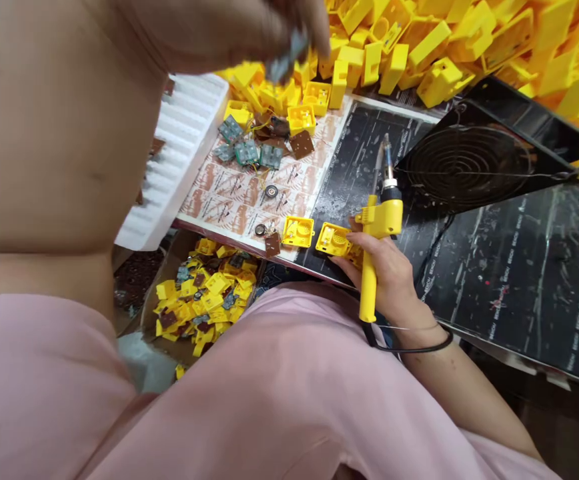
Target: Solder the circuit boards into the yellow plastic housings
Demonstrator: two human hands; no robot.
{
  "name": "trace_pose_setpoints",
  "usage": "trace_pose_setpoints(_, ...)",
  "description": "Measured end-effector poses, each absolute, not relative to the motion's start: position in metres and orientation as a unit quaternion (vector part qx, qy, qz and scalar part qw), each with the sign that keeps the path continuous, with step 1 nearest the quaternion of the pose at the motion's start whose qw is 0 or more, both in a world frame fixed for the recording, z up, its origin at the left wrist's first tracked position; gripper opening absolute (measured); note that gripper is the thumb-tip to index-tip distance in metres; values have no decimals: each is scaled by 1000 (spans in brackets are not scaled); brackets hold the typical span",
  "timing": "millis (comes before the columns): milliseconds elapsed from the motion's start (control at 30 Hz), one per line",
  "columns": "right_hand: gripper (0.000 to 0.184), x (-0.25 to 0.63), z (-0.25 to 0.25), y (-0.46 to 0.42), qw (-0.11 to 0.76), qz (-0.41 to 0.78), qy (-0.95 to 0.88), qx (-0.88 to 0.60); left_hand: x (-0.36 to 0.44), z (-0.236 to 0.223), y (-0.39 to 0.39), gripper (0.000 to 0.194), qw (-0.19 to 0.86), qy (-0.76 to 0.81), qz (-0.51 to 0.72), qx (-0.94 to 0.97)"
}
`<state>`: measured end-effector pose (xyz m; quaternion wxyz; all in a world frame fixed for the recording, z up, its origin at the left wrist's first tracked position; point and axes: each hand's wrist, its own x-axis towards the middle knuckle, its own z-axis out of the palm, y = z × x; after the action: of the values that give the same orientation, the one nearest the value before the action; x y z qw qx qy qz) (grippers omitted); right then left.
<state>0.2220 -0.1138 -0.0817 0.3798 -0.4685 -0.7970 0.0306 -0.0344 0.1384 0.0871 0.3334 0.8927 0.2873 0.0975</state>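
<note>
Blurred by motion, my left hand [229,33] is raised at the top. Its fingers are closed on a small grey module [287,60], in front of a heap of yellow plastic cases. My right hand [394,270] is wrapped round a yellow soldering gun [385,219] whose metal tip points away from me. Its fingertips also touch an open yellow case [333,240] at the table edge. To the left of that lies another open yellow case [297,232], beside a brown circuit board [272,245] and a small round black part [261,230].
Grey-green modules [247,153] lie on the patterned sheet near a round speaker-like part [271,192]. A black fan [469,160] stands on the right under the pile of yellow cases [434,47]. A white foam tray [189,133] is on the left, above a box of mixed parts [167,340].
</note>
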Motion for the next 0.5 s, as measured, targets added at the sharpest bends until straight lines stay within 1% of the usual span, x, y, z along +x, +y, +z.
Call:
trace_pose_setpoints(33, 44, 221, -81, -113, 378, 28, -802, -462, -25, 88, 124, 35, 302, 299, 11, 905)
trace_pose_setpoints(67, 45, 220, -81, -112, 379, 24, -804, -458, -15, 86, 106, 31, 255, 299, -91, 915)
trace_pose_setpoints(100, 47, 219, -79, -112, 383, 20, -803, -457, -5, 82, 87, 30, 197, 281, -140, 929)
trace_pose_setpoints(167, 49, 219, -73, -115, 401, 13, -787, -469, 8, 64, 50, 38, 123, 167, -211, 955)
trace_pose_setpoints(200, 48, 220, -69, -117, 412, 12, -777, -476, 9, 52, 35, 33, 110, 126, -225, 960)
trace_pose_setpoints(233, 45, 222, -65, -120, 422, 12, -769, -480, 7, 40, 22, 27, 120, 91, -218, 964)
trace_pose_setpoints(267, 40, 225, -61, -123, 431, 12, -763, -482, 1, 29, 14, 28, 138, 72, -182, 971)
trace_pose_setpoints(333, 35, 233, -54, -128, 447, 11, -755, -479, -16, 12, 6, 39, 178, 91, -43, 979)
trace_pose_setpoints(367, 33, 237, -52, -131, 458, 7, -753, -473, -25, 7, 6, 43, 195, 138, 41, 970)
trace_pose_setpoints(433, 30, 247, -52, -136, 484, -2, -744, -460, -42, 2, 8, 37, 211, 269, 178, 923)
trace_pose_setpoints(500, 21, 256, -56, -143, 491, 24, -733, -470, -53, 1, 6, 34, 199, 375, 229, 876)
